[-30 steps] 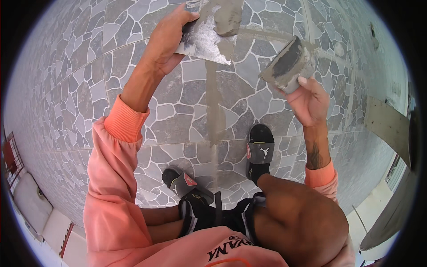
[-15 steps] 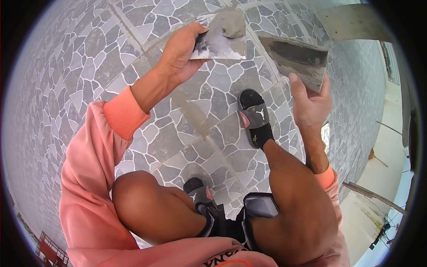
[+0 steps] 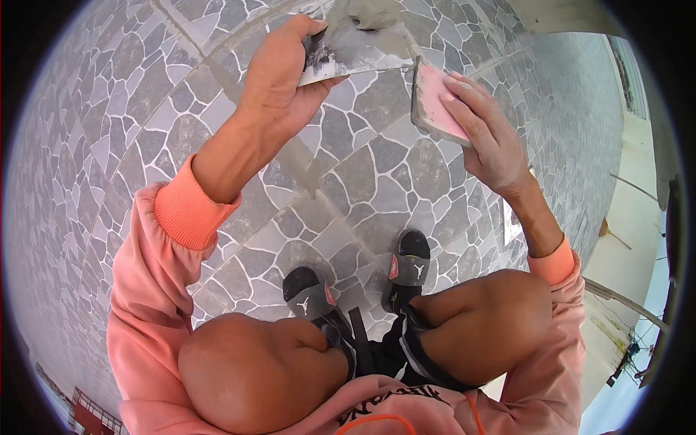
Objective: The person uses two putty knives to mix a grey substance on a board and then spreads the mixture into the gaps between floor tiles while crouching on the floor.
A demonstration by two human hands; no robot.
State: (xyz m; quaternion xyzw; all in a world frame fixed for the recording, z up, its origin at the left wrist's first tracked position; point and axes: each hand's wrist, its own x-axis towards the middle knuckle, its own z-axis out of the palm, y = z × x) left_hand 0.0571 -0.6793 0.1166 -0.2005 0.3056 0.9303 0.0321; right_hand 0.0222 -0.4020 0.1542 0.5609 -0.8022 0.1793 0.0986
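My left hand (image 3: 279, 76) grips the near left corner of a flat metal plate (image 3: 366, 59), thumb on top and fingers underneath. Grey smears coat the plate, and a lump of wet grey grout (image 3: 373, 13) sits toward its far edge. In my right hand (image 3: 496, 141) is a thin pad with a pink back (image 3: 435, 101), its rim crusted with grey grout. My fingers lie bent over the pink side; the opposite face is turned from view. The pad's upper corner is close to the plate's right corner; whether they touch I cannot tell.
Grey stone-patterned floor tiles (image 3: 377, 170) with pale lines and straight joints spread around me. My feet in black slides (image 3: 409, 268) are below my hands. A grey slab-like edge (image 3: 573, 14) juts in at the upper right, before a pale wall (image 3: 616, 268).
My right hand has swung left toward the plate and turned the pad, so its pink back shows instead of its grey face. The plate has shifted slightly up-left. My right foot has drawn back.
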